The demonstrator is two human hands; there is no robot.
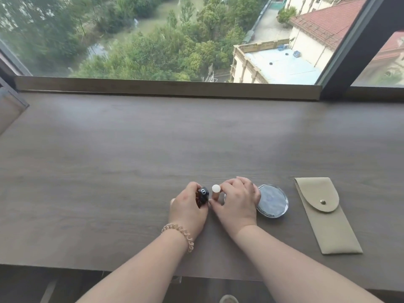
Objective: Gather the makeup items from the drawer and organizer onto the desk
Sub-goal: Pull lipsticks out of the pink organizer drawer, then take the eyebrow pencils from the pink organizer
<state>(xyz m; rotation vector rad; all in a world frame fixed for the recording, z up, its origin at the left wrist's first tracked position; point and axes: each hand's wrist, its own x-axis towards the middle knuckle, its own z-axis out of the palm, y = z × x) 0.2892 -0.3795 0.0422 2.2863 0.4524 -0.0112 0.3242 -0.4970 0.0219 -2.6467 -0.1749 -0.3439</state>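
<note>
Most of the black-capped tube (202,194) is buried in the left hand (188,212), only the cap end and a bit of the side show. The right hand (238,204) hides the body of the white-capped stick (216,188) and the left rim of the round compact (273,201). Bottom centre: greyish round object (228,299) clipped by the edge, can't ID. Forearms clipped there too.

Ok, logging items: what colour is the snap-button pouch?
The pouch is plain beige; head view shows it best.
</note>
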